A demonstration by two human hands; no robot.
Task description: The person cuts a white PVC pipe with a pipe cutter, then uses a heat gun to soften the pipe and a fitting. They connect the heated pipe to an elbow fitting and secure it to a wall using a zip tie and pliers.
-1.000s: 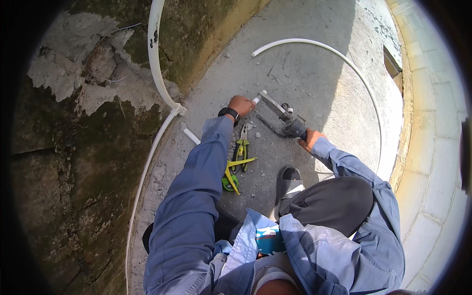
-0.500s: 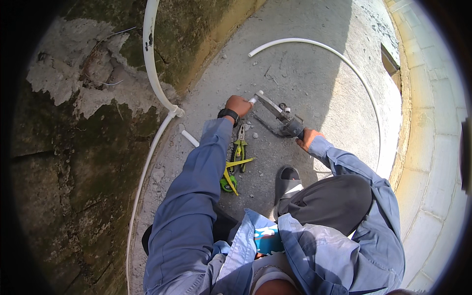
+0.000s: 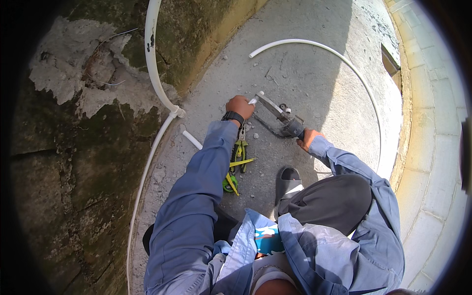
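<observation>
My right hand [image 3: 308, 139] is wrapped round the handle of a grey pipe fusion welder [image 3: 276, 109], whose flat metal heating blade points up and left. At the blade's tip, my left hand [image 3: 240, 107] is closed on a short white plastic pipe piece [image 3: 253, 101] that meets the blade's side. Its far end is hidden in my fist. A small white bit shows on the blade's opposite face. Below my left wrist lie green-handled pliers [image 3: 241, 150] and a green tape measure [image 3: 230, 185] with crossed yellow strips.
A white pipe [image 3: 153, 73] runs down the mossy wall [image 3: 83, 182] on the left. A cut pipe end [image 3: 191, 139] lies beside my left sleeve. Farther off, a long curved white pipe [image 3: 344, 60] rests on the concrete. A pale block wall [image 3: 427, 132] stands at right.
My left wrist and forearm have shifted very slightly to the right. The welder and my right hand look the same.
</observation>
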